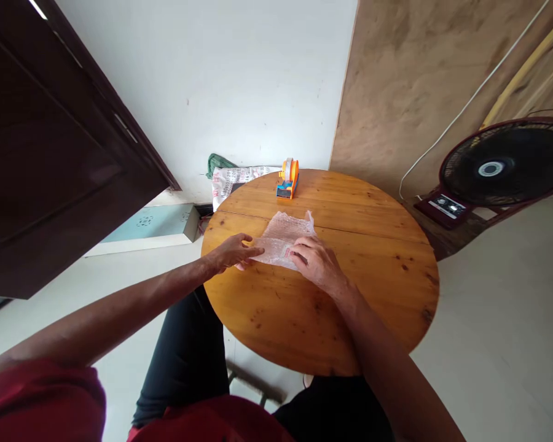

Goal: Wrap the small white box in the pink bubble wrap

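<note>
A sheet of clear bubble wrap [283, 236] lies on the round wooden table [350, 294], with something small and reddish showing under its near edge. My left hand [233, 252] rests flat at the sheet's left edge, fingers stretched out and touching the wrap. My right hand [316, 261] presses down on the near right part of the sheet, fingers curled onto it. An orange and blue tape dispenser [287, 178] stands at the far side of the table, apart from both hands.
A dark floor fan [502, 166] stands at the right by a brown wall. A printed sack [237, 179] and a green bag [217, 164] lie behind the table. A dark wooden door [50, 153] fills the left. A pale blue box [152, 224] lies on the floor.
</note>
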`<state>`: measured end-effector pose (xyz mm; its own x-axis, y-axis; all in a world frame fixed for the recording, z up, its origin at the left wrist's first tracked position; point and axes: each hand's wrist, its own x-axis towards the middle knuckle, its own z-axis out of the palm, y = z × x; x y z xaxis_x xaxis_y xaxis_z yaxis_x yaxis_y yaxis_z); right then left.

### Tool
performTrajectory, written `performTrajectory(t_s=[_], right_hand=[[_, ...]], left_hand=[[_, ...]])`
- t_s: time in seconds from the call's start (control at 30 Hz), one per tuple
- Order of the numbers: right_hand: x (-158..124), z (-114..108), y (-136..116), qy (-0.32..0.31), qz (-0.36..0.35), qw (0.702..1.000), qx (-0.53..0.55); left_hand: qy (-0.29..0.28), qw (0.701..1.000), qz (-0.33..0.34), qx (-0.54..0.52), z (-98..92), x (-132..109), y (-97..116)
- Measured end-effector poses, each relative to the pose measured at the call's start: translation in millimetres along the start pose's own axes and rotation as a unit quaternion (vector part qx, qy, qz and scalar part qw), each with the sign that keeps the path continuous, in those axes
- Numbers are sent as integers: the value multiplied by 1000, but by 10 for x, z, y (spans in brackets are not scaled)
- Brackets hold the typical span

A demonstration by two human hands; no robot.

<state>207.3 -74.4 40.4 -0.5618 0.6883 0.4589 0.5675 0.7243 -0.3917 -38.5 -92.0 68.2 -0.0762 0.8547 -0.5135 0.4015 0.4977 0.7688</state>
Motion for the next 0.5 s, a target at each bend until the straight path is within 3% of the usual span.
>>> performTrajectory(t_s=[0.1,0.3,0.5], right_hand=[[-7,-1,3,2,-1,1000,1],[-15,6,17,0,-5,1000,-7],[-6,-8,-10,-20,-11,999,-30]], left_hand=[[0,999,-32,-2,56,25,73],[0,1000,-17,17,182,130,218],[-47,998,-9,28,292,351,162]])
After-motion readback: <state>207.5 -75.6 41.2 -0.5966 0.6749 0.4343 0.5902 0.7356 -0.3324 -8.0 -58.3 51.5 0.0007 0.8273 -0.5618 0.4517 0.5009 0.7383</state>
